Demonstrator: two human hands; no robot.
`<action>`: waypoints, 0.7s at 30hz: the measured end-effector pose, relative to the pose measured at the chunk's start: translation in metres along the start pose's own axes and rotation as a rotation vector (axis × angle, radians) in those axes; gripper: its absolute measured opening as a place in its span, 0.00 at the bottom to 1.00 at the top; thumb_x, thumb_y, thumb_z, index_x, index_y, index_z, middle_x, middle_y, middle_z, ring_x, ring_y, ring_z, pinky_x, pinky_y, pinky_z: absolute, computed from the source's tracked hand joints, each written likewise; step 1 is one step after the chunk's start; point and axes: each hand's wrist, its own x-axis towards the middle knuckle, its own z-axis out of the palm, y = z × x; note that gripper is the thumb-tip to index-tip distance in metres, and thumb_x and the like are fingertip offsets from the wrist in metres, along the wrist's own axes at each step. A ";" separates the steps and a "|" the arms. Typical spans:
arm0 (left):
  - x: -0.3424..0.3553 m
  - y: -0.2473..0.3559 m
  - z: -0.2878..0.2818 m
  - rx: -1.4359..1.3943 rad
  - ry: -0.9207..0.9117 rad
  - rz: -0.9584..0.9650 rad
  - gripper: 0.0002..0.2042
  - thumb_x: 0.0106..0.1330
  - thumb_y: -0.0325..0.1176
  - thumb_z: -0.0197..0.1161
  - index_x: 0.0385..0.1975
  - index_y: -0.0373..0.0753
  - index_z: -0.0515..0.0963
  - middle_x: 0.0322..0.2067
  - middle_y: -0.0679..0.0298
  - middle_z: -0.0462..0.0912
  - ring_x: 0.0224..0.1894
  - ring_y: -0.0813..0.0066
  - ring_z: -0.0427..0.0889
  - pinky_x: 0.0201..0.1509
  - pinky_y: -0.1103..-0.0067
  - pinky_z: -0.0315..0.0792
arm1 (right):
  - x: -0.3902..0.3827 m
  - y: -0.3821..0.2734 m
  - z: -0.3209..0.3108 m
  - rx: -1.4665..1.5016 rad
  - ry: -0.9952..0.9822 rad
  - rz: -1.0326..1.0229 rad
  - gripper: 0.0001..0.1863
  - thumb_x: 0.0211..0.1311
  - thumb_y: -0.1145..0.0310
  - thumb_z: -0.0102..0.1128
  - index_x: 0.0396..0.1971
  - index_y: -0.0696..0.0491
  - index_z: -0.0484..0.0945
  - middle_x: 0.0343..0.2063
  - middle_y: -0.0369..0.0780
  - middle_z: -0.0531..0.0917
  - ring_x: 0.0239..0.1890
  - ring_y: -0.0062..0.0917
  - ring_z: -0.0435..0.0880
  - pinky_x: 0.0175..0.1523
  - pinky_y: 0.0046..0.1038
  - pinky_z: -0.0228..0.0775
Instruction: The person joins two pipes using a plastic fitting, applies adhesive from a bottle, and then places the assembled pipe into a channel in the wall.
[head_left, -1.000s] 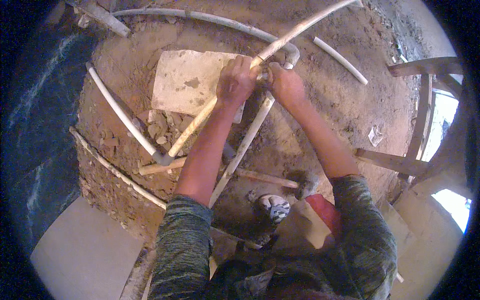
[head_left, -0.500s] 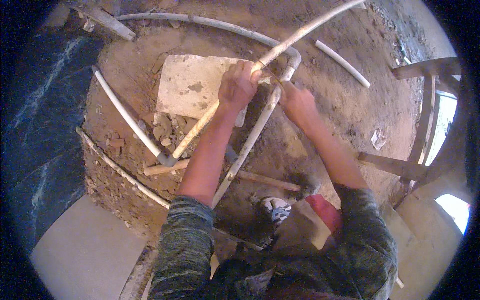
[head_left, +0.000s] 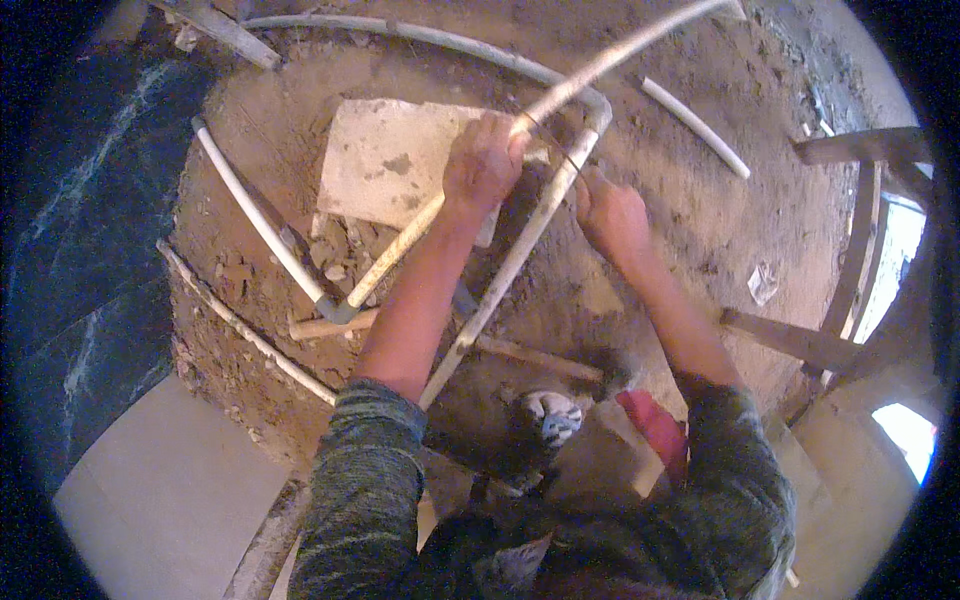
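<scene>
the pale pipe (head_left: 600, 68) slants from low left of centre to the top right of the frame, and the left hand (head_left: 482, 168) is wrapped fully round it just above centre, its grip closed tight. a thin dark strip (head_left: 553, 141) crosses the pipe by that fist and runs to the right hand (head_left: 612, 222), whose fingers are curled closed on its far end; whether it is blade, wire or cord i cannot tell.

what has changed is the right hand: a second ago it was close beside the left, and now it is well apart, lower and to the right, with the strip showing taut between them. the left fist keeps its place on the pipe. to my eye that reads as a pull across the pipe, with the left hand steadying; the pipe shows no visible parting.

just under the strip, a second pipe (head_left: 510, 265) runs from the grey elbow (head_left: 600, 108) down towards lower centre. behind the left hand lies a pale slab (head_left: 385, 165); a short white pipe (head_left: 697, 127) rests on the dirt ground (head_left: 690, 235) at upper right.
</scene>
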 end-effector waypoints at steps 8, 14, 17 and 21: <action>0.000 0.004 -0.008 0.029 -0.083 -0.057 0.13 0.67 0.42 0.58 0.38 0.38 0.76 0.36 0.53 0.80 0.41 0.52 0.80 0.45 0.60 0.76 | 0.002 0.010 0.014 -0.021 0.041 -0.045 0.14 0.68 0.58 0.52 0.47 0.47 0.78 0.24 0.53 0.83 0.28 0.52 0.83 0.36 0.51 0.76; 0.005 0.017 0.002 0.003 -0.058 0.012 0.13 0.67 0.42 0.58 0.39 0.38 0.75 0.35 0.53 0.80 0.41 0.52 0.80 0.44 0.60 0.76 | 0.052 0.013 0.027 -0.046 0.037 -0.162 0.17 0.66 0.57 0.53 0.50 0.47 0.79 0.26 0.52 0.84 0.28 0.51 0.84 0.37 0.51 0.77; 0.000 0.004 -0.003 0.025 -0.075 -0.020 0.13 0.67 0.42 0.58 0.38 0.38 0.75 0.34 0.53 0.79 0.40 0.52 0.80 0.43 0.61 0.77 | 0.041 -0.011 0.015 -0.044 -0.038 -0.077 0.13 0.65 0.60 0.53 0.45 0.47 0.79 0.25 0.51 0.84 0.31 0.50 0.85 0.37 0.50 0.77; 0.008 -0.005 -0.004 0.007 0.015 0.004 0.12 0.67 0.42 0.58 0.36 0.38 0.75 0.33 0.53 0.79 0.39 0.53 0.81 0.41 0.62 0.77 | -0.004 0.005 0.004 -0.058 -0.029 -0.047 0.10 0.65 0.63 0.52 0.42 0.49 0.77 0.27 0.51 0.84 0.32 0.50 0.85 0.37 0.50 0.77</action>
